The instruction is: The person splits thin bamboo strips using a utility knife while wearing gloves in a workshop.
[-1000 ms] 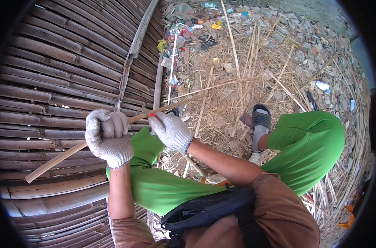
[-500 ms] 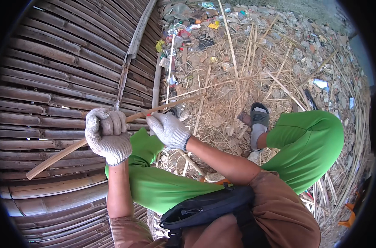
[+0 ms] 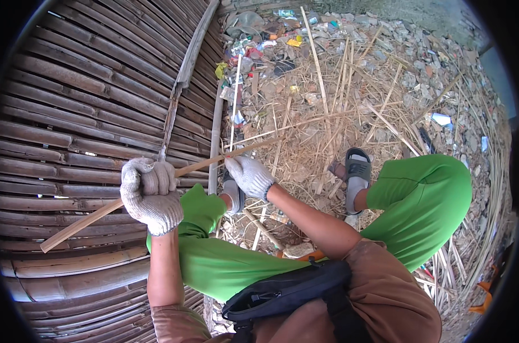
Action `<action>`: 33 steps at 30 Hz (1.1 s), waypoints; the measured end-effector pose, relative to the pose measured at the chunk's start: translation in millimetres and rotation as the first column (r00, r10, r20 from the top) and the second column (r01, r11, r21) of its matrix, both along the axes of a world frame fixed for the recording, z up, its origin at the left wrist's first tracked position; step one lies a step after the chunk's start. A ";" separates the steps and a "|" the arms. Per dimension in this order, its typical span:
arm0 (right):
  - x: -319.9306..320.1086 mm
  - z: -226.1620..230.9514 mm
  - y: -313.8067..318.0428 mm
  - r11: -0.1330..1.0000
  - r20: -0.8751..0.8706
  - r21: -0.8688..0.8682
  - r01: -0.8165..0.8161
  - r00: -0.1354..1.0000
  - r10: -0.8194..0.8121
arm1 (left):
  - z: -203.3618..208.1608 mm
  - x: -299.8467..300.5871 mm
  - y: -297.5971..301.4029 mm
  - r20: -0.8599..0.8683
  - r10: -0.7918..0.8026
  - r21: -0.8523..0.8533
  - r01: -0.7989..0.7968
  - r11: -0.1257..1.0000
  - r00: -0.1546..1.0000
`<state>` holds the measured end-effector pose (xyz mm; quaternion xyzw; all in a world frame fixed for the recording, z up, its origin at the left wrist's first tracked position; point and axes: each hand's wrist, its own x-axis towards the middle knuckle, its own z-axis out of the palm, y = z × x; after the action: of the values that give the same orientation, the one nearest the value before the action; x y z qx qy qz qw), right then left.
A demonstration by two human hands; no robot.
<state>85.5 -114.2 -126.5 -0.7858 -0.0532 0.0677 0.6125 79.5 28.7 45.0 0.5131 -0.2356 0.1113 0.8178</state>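
Observation:
My left hand [image 3: 152, 194], in a whitish knit glove, is closed in a fist round a long split bamboo strip [image 3: 79, 227]. The strip slants from its squared lower end at the left, through the fist, up to the right over the ground. My right hand [image 3: 249, 176], also gloved, is closed at the strip's upper stretch, its fingertips against it. A small reddish spot shows at those fingertips. Whether that hand pinches only the strip or also a small tool is hidden by the glove.
A slatted bamboo platform [image 3: 71, 134] fills the left side, with a lengthwise pole [image 3: 185, 71] on it. Bamboo strips [image 3: 316, 63], shavings and litter cover the rough ground. My green-trousered legs [image 3: 425, 200] are spread, feet in sandals [image 3: 358, 171]. A dark waist bag [image 3: 288, 288] lies across me.
My right hand has slid along the strip, away from the left fist, to the right. The left fist and strip have shifted only slightly. More of my left sandal shows.

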 end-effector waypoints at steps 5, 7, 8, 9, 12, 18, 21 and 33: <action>2.4 -18.8 -0.3 0.977 0.261 0.154 -0.147 0.960 0.103 | -1.4 0.9 0.8 -0.003 -0.023 0.050 0.024 0.998 1.000; 5.8 -27.5 -4.1 0.998 0.134 0.067 -0.013 0.991 0.004 | -1.8 -0.2 0.9 -0.018 -0.004 0.020 0.005 1.000 1.000; 11.1 -31.7 -9.6 0.992 0.007 -0.124 0.010 1.000 -0.009 | -1.6 0.5 1.0 -0.021 0.012 0.014 -0.012 1.000 1.000; 11.6 -35.3 -9.7 0.987 -0.011 -0.116 0.110 0.994 -0.112 | -1.5 0.1 1.3 0.003 -0.012 0.006 0.012 1.000 1.000; 19.4 -43.6 -14.6 0.997 -0.024 -0.073 -0.028 0.999 0.027 | -0.2 2.9 1.8 -0.007 -0.063 0.033 0.063 0.997 0.998; 24.5 -55.0 -18.4 0.999 -0.019 -0.001 -0.036 0.999 0.036 | 3.6 9.3 3.6 -0.022 -0.027 0.074 0.029 0.997 0.999; 29.9 -59.7 -23.8 0.991 -0.118 -0.129 -0.046 0.993 0.031 | 4.5 11.2 5.3 -0.036 -0.058 0.057 0.060 0.997 0.998; 58.1 -113.6 -33.2 0.983 -0.206 -0.177 0.057 0.974 -0.094 | 7.2 31.2 12.7 -0.056 -0.120 0.070 0.124 0.990 0.991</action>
<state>143.6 -147.4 -240.2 -0.8247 0.0486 0.1325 0.5477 110.7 41.3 52.2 0.5299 -0.2493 0.0389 0.8097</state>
